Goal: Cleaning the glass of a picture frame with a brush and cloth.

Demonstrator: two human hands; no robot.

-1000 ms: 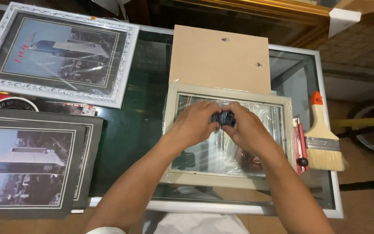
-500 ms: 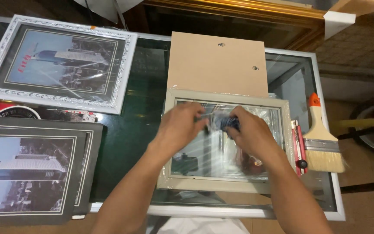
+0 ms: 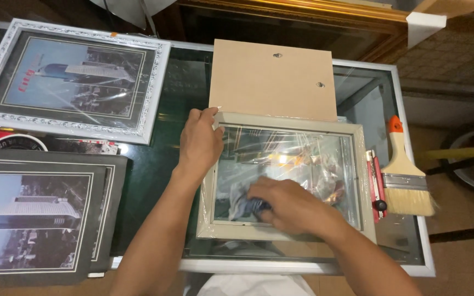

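A pale grey picture frame (image 3: 360, 164) with a glass pane, wrapped in clear film, lies face up on the glass table (image 3: 410, 164). My left hand (image 3: 199, 143) grips the frame's top-left corner, fingers curled over its edge. My right hand (image 3: 289, 208) presses a small dark blue cloth (image 3: 245, 206) onto the glass near the frame's lower-left part. The cloth is partly hidden under my fingers.
A brown backing board (image 3: 272, 79) lies just behind the frame. A paintbrush with an orange tip (image 3: 404, 175) and a red cutter (image 3: 377, 183) lie to the right. A white ornate framed picture (image 3: 72, 77) and a black-matted picture (image 3: 34, 208) lie to the left.
My hands came apart from the frame's middle. The left hand moved to the top-left corner and took hold of it; the right hand carried the cloth down to the lower-left glass.
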